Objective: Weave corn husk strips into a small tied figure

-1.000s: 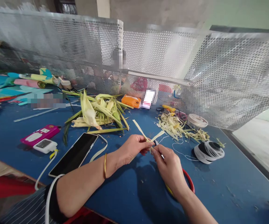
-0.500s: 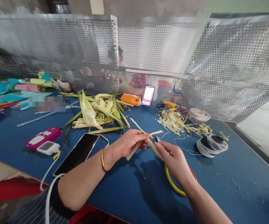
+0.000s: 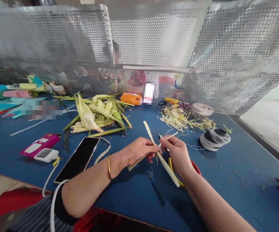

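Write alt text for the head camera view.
The left hand pinches crossed pale strips above a blue table; the right hand, alongside, holds scissors. Husks lie beyond, a phone at left, a thread spool at right.

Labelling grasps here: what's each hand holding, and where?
Left hand pinches pale strips at their crossing. Right hand grips scissors ahead of the handle loops; whether it also pinches a strip can't be told.

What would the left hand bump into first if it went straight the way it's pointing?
Most likely the right hand, just past the pale strips the left hand pinches; exact depth is hard to tell.
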Demonstrator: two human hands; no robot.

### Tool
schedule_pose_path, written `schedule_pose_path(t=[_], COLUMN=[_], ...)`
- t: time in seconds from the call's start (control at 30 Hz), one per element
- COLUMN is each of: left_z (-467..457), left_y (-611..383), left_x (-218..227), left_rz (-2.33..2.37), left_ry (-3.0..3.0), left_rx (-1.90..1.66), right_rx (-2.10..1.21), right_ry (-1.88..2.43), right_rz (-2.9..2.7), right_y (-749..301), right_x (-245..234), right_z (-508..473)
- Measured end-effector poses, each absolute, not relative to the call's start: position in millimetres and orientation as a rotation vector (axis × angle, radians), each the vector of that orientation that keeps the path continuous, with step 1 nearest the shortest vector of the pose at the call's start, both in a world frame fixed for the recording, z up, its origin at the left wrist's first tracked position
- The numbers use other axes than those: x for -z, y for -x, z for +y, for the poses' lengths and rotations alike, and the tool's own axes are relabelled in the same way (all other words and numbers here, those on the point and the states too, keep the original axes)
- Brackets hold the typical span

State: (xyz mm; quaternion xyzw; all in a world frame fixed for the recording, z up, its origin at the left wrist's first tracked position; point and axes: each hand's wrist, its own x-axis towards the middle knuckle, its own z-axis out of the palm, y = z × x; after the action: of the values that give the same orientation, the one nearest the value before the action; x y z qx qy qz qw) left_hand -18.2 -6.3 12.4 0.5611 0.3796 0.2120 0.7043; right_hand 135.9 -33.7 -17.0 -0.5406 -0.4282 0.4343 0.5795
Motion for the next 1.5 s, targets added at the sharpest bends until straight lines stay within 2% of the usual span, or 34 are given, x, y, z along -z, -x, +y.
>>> schedule_pose_path(t=[0.07,0.13,0.23,0.33,0.47,0.63,0.8,1.0,1.2,1.4,1.5], left_z=[-7,-7,-8,-8,-8,-7,-7,-1,7,6,6], left_y=[18,19,19,18,17,19,19,22,25,19,20], left_x=[-12,-10,-6,-2,0,-2,-2,-11,-11,-2,-3], left_rz=[0.844,0.838,0.821,0.816,0.856,0.843,0.811,0.884,0.896,0.979,0.988], left_ry=[-1.245,-1.235,-1.283,-1.377,-1.418,-1.466,-1.435,-1.118,-1.059,-1.145,-1.117], left_rx=[-0.452,-0.427,-0.396,-0.377,-0.376,-0.388,-0.385,-0.564,-0.737,-0.824,-0.82], right_rx=[-0.879,-0.609,-0.339,-0.533,-0.828,-0.604,-0.588,-0.218,-0.561,-0.441,-0.592], right_ry=[1.362,1.462,1.459,1.372,1.434,1.435,1.438,1.458,1.555,1.541,1.524], right_rz=[-1.145,-1.312,-1.551,-1.715,-1.516,-1.41,-1.406,-1.459,-1.785,-1.9,-1.816], right_y=[-140,-144,-147,-143,-136,-133,-132,-148,-141,-137,-140], right_x=[18,14,5,-1,-1,10,15,-2,0,5,5], right_z=[-33,-33,-35,-39,-42,-42,-40,-42,-47,-50,-47])
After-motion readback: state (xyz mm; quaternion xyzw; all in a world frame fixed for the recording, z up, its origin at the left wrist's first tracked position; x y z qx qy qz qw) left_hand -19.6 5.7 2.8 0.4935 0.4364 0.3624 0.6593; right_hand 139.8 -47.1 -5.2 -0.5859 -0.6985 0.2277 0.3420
